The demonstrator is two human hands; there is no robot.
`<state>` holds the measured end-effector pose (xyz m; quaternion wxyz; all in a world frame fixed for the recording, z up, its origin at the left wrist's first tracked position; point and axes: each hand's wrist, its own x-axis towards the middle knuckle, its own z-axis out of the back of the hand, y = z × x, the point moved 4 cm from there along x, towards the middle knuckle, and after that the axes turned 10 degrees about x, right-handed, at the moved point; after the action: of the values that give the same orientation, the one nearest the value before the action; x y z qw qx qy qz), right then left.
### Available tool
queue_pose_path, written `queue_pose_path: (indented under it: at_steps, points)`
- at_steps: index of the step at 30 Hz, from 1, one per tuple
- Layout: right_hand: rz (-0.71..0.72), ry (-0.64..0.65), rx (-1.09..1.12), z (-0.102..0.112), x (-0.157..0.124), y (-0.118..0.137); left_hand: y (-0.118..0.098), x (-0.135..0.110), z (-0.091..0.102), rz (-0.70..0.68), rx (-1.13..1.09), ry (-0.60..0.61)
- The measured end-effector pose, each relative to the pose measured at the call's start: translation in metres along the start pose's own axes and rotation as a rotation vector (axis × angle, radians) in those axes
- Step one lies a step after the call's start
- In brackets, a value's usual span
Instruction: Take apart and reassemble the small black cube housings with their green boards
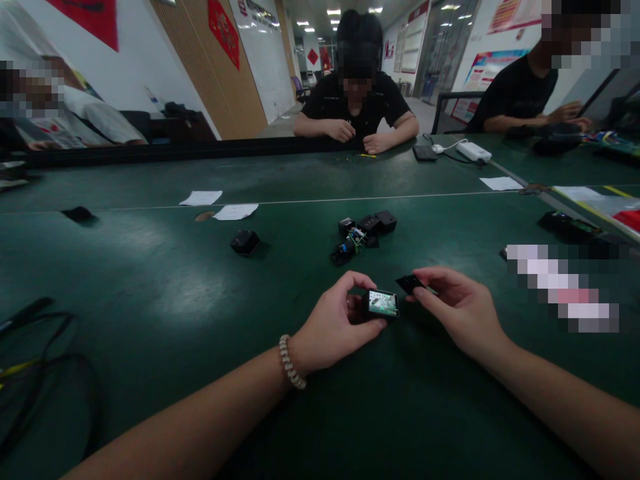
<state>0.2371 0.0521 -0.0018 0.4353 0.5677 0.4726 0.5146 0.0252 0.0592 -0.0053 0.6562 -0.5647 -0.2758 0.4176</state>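
Observation:
Between the thumb and fingers of my left hand (340, 320) is a small black box-shaped housing (383, 304). Its open face is turned up and shows a circuit board inside. My right hand (457, 303) pinches a thin black cover plate (410, 284) by its edge, just right of the housing and apart from it. Beyond both hands lies a small heap of black housings (379, 223) and loose circuit parts (354, 240). One more black box (245, 242) sits to the left of that heap.
White paper slips (237, 212) lie across the green table (165, 280). Black cables (45, 367) curl at the left edge. A blurred-out flat object (563, 287) is at the right. Opposite sits a person in black (356, 100), near a white power adapter (474, 152).

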Motion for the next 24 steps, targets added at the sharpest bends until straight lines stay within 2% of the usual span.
queue_pose_path:
  at_steps: [6, 9, 24]
  points:
    - [0.211, 0.035, -0.045, -0.0002, -0.0005, 0.0027, -0.0002, 0.0002, -0.0013, -0.022, -0.016, -0.016]
    - [0.27, 0.024, -0.093, 0.0003, -0.0007, 0.0045, 0.0002, 0.0001, -0.0009, -0.011, 0.0, -0.013]
    - [0.224, 0.016, -0.094, -0.001, -0.0013, 0.0064, 0.0006, -0.0001, 0.0006, -0.016, 0.005, -0.002]
